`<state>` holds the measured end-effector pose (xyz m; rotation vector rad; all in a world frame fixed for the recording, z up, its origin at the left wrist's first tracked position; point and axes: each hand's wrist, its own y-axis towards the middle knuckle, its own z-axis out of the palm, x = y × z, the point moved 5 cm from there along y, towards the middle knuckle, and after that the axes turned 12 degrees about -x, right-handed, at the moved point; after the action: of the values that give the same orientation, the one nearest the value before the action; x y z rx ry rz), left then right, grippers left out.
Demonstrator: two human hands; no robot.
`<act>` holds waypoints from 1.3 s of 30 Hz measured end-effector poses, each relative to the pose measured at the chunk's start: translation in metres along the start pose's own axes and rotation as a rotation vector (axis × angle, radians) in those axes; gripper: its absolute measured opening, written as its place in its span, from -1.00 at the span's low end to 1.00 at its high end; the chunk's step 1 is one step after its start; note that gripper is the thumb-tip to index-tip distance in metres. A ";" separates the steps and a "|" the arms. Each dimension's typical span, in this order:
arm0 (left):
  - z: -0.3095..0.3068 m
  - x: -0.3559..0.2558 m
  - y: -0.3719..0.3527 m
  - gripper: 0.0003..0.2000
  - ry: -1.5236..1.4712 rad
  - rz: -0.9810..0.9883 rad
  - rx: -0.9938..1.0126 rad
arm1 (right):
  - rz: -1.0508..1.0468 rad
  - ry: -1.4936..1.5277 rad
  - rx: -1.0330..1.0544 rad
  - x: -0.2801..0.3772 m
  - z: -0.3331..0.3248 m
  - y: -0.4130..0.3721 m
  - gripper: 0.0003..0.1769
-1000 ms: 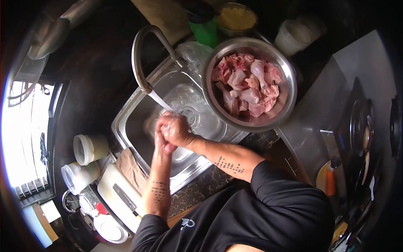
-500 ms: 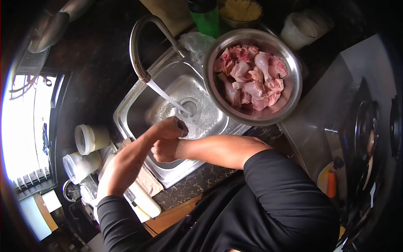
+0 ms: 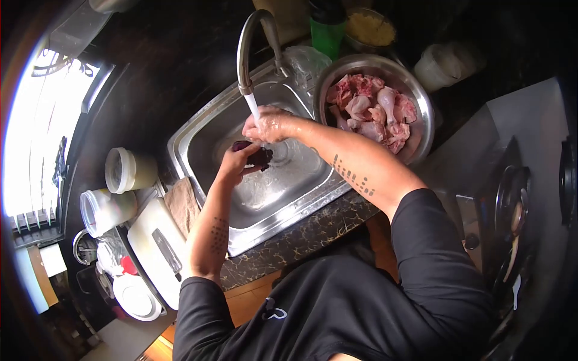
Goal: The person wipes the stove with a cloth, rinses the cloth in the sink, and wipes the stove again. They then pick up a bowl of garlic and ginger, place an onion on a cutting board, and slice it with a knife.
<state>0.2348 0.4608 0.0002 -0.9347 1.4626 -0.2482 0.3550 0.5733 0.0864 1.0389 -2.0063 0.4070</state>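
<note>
**A:** Where do I stand?

**B:** Rinsing, by my reading. Your left hand (image 3: 238, 161) is nearest you, over the sink (image 3: 198, 150). Its fingers are clamped round a dark lump (image 3: 260, 157) that sticks out past the fingertips.

**A:** And the right?

**B:** Your right hand (image 3: 268, 126) sits just above and beyond your left fingers, directly under the stream (image 3: 253, 108) from the tap (image 3: 247, 42). Its fingers are curled together and wet. Whether they pinch anything, I cannot tell.

**A:** So the lump is in the water?

**B:** Not quite. It hangs just below your right fingers, touching them or very nearly. The stream lands on your right hand first.

**A:** What does the next move call for?

**B:** I judge the lump needs to come up under the stream. Raise your left fingers a little and ease the right ones aside. Grip firmly, because the lump looks slick.

**A:** Anything else about?

**B:** Well to the left of your left fingers and nearer you lies a board (image 3: 144, 240) with a knife (image 3: 165, 251) on it. Just right of your right fingers, a bowl (image 3: 423, 114) of raw chicken (image 3: 373, 111) sits at the sink's edge. Your right forearm passes close by its rim, so mind it.
</note>
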 end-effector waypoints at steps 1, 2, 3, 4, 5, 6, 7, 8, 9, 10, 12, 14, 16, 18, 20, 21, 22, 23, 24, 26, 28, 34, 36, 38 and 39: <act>0.005 -0.004 0.004 -0.63 0.081 0.104 0.014 | 0.079 0.015 0.075 0.003 -0.001 0.000 -0.69; 0.010 -0.002 0.012 -0.63 0.071 0.105 0.019 | 0.159 0.030 0.148 0.007 0.000 -0.001 -0.69; 0.016 -0.021 0.013 -0.65 0.507 0.446 -0.111 | 0.161 0.017 0.149 0.009 0.001 0.002 -0.69; 0.025 -0.037 0.008 -0.67 0.942 0.784 -0.253 | 0.197 0.007 0.169 0.010 0.003 0.005 -0.69; 0.031 -0.041 0.007 -0.65 0.852 0.782 -0.270 | 0.233 -0.003 0.189 0.010 0.005 0.007 -0.68; 0.036 -0.043 0.007 -0.65 0.841 0.788 -0.270 | 0.234 -0.015 0.188 0.016 0.003 0.007 -0.68; 0.042 -0.051 0.001 -0.64 0.770 0.954 -0.263 | 0.311 0.092 0.109 0.020 -0.001 0.005 -0.67; 0.046 -0.059 -0.005 -0.62 0.696 1.118 -0.256 | 0.386 0.201 0.027 0.023 -0.005 0.003 -0.67; 0.044 -0.049 0.014 -0.62 0.517 1.180 -0.196 | 0.443 0.226 0.072 0.029 -0.006 -0.001 -0.63; 0.047 -0.052 0.012 -0.62 0.511 1.188 -0.196 | 0.441 0.219 0.067 0.020 0.000 0.001 -0.63; 0.051 -0.050 0.022 -0.56 0.445 0.937 -0.118 | 0.125 -0.035 -0.445 0.026 -0.019 0.011 -0.60; 0.054 -0.047 0.033 -0.46 0.391 0.920 0.034 | 0.127 0.005 -0.361 0.032 -0.011 0.002 -0.59; 0.057 -0.052 0.029 -0.45 0.380 0.982 0.006 | 0.094 0.020 -0.347 0.046 -0.011 -0.002 -0.61; 0.057 -0.053 0.022 -0.45 0.362 1.039 -0.031 | 0.162 0.121 -0.409 0.040 -0.010 0.006 -0.67; 0.053 -0.052 0.015 -0.44 0.345 1.091 -0.073 | 0.103 0.146 -0.511 0.038 -0.008 0.010 -0.68; 0.050 -0.055 0.013 -0.44 0.341 1.098 -0.075 | 0.079 0.169 -0.397 0.041 -0.004 0.013 -0.72; 0.048 -0.054 0.021 -0.47 0.229 0.858 0.044 | 0.071 0.159 -0.399 0.042 -0.006 0.016 -0.72; 0.047 -0.049 0.025 -0.50 0.116 0.614 0.160 | 0.206 0.350 -0.481 0.036 -0.007 0.018 -0.74; 0.048 -0.042 0.024 -0.53 0.007 0.368 0.274 | 0.341 0.543 -0.560 0.034 -0.007 0.019 -0.75; 0.057 -0.052 0.008 -0.58 -0.211 0.369 0.376 | 0.303 0.541 -0.760 0.032 0.006 0.019 -0.79; 0.063 -0.049 0.013 -0.59 -0.127 0.463 0.356 | 0.196 0.298 -0.686 0.050 0.010 0.003 -0.80; 0.060 -0.023 0.035 -0.60 0.093 0.710 0.225 | 0.209 0.118 -0.678 0.010 0.010 -0.011 -0.75; 0.060 -0.028 0.030 -0.60 0.126 0.745 0.199 | 0.283 0.032 -0.590 0.001 0.015 -0.013 -0.70; 0.060 -0.057 0.000 -0.61 0.321 0.788 0.141 | 0.274 -0.002 -0.949 0.000 0.007 -0.027 -0.59; 0.060 -0.063 -0.006 -0.61 0.317 0.791 0.140 | 0.270 -0.004 -0.948 -0.007 0.015 -0.024 -0.59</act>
<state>0.2823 0.5216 0.0407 -0.1573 1.9641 0.0943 0.3684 0.5532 0.0697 0.1763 -1.9844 -0.4011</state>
